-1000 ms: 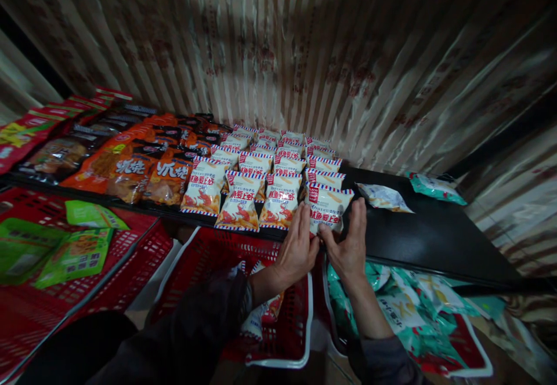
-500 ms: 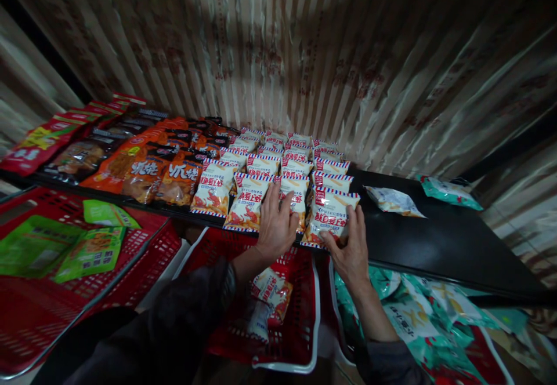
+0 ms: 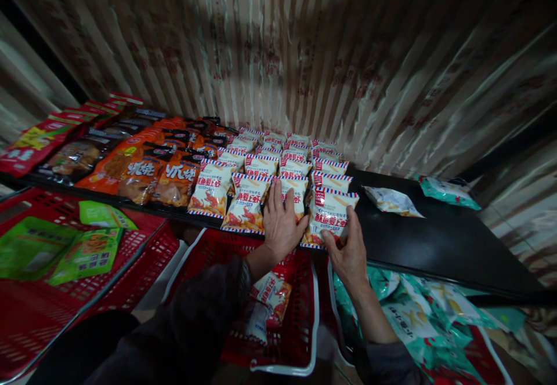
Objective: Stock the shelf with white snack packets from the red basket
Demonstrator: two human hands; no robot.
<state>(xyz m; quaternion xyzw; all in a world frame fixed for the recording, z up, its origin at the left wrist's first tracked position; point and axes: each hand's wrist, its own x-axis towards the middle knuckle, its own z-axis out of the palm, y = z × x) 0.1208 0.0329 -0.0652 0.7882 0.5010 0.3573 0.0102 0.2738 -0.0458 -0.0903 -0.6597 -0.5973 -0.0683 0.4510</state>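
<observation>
My left hand (image 3: 281, 222) lies with spread fingers over the front of a white snack bag (image 3: 292, 191) with a striped edge, partly covering it. My right hand (image 3: 351, 251) grips the lower right side of the front-row snack bag (image 3: 328, 214), thumb on its face and fingers along its right edge. To the left stand two more bags of this kind, a snack bag (image 3: 247, 199) and another snack bag (image 3: 209, 186). Several matching bags form rows behind them on the black shelf (image 3: 418, 246).
Orange snack bags (image 3: 141, 176) and red bags (image 3: 43, 135) fill the shelf's left. Right of my hands lie a loose white bag (image 3: 391, 200) and a teal bag (image 3: 450, 192). Below are a red basket (image 3: 300, 344), a left basket (image 3: 26, 309) holding green packets, and teal bags (image 3: 418, 321).
My left hand has shifted slightly right across the bag, its thumb now further out toward the right bag. The right hand stays on its bag, with little movement.
</observation>
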